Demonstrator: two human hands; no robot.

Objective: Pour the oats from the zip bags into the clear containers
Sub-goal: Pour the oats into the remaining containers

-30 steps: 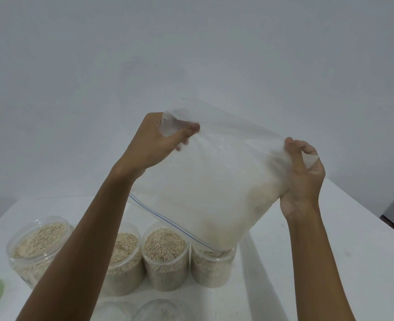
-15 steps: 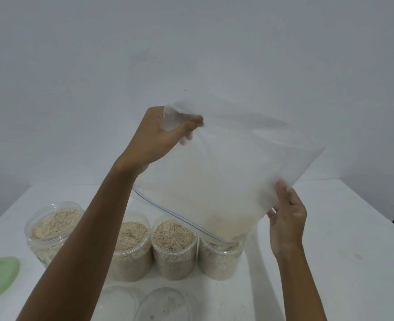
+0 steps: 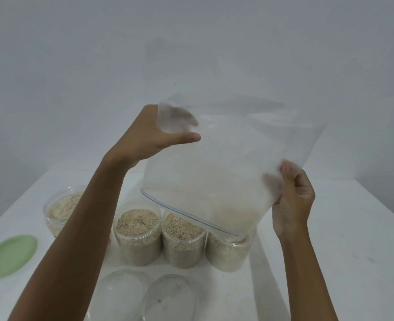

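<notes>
I hold a clear zip bag (image 3: 226,163) upside down over the table, its blue-lined zip mouth at the bottom. A few oats cling near that mouth, which hangs over the rightmost clear container (image 3: 228,253). My left hand (image 3: 154,137) pinches the bag's upper left corner. My right hand (image 3: 293,198) grips its right edge lower down. Two more oat-filled containers (image 3: 138,237) (image 3: 183,242) stand in a row left of the first, and a wider one (image 3: 59,209) sits partly behind my left forearm.
A green lid (image 3: 9,256) lies at the left on the white table (image 3: 353,251). Two clear round lids (image 3: 119,295) (image 3: 170,300) lie in front of the containers. A plain grey wall stands behind.
My right hand let go of the bag's upper right corner and took hold lower on its right edge. The bag has flattened out, with fewer oats visible inside. The view tilted down slightly.
</notes>
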